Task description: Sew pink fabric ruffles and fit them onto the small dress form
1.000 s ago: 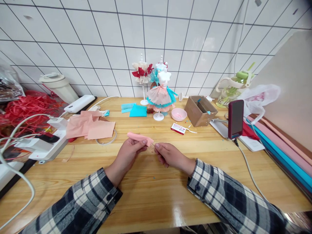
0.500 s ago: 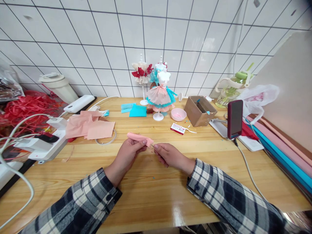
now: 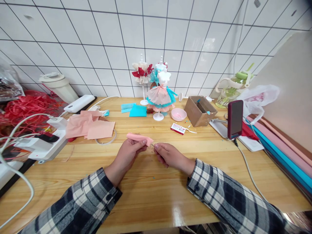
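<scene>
Left hand [image 3: 128, 153] pinches pink crepe strip [image 3: 139, 138]; right hand [image 3: 169, 155] touches its end.

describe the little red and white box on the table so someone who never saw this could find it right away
Start at the wooden table and find the open cardboard box near the back right. Just left of it and slightly nearer lies the small flat box. Unlike the round pink bowl behind it, it is rectangular, white with a red band.

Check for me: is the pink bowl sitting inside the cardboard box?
No, the pink bowl stands on the wooden table, just left of the cardboard box and outside it.
</scene>
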{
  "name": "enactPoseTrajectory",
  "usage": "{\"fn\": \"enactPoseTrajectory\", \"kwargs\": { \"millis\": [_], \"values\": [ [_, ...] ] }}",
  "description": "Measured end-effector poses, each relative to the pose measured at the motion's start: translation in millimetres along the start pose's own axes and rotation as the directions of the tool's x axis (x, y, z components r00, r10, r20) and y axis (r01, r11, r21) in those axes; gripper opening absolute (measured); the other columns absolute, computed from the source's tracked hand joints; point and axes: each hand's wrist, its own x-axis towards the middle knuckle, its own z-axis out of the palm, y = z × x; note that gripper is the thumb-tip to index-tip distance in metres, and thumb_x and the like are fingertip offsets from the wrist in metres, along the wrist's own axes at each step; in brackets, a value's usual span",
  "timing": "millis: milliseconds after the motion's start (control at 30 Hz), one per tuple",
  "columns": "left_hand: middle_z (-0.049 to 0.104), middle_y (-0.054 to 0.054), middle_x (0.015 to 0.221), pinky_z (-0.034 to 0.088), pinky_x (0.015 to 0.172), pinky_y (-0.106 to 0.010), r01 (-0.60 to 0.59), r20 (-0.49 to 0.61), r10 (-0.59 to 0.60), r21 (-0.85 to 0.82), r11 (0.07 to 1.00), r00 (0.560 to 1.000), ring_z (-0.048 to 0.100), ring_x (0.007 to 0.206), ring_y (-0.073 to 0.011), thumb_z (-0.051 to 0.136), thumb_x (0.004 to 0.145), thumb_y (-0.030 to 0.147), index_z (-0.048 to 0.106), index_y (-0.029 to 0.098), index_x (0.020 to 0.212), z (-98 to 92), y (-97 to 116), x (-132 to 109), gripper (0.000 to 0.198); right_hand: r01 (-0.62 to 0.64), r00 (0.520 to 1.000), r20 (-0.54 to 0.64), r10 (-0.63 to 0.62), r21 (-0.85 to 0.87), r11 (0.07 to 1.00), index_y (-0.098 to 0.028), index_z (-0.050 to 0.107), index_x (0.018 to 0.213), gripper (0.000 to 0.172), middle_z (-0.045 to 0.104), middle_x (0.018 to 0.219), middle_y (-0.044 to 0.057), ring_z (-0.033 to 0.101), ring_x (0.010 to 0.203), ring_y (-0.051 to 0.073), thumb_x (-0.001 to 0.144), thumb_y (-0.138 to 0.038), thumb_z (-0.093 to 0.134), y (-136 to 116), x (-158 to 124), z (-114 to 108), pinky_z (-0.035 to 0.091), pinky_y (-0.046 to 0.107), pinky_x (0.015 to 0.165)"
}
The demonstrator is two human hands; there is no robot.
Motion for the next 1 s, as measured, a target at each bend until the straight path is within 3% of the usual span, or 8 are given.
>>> {"fn": "enactPoseTrajectory", "kwargs": {
  "millis": [1000],
  "values": [
    [0.074, -0.004, 0.082, 0.050, 0.074, -0.022, 0.017, 0.046, -0.017, -0.013, 1.000, 0.999, 0.065, 0.079, -0.0142, 0.080, 0.070, 0.030, 0.074, 0.016, 0.077, -1.1, -1.1, 0.4, 0.018, -0.006, 1.000, -0.006, 0.006, 0.035, 0.999, -0.021, 0.046, 0.077, 0.047, 0.044, 0.051, -0.006, 0.041, 0.042, 0.010, 0.093, -0.063, 0.034, 1.9, 1.3, -0.2, 0.036, 0.018, 0.033]
  ]
}}
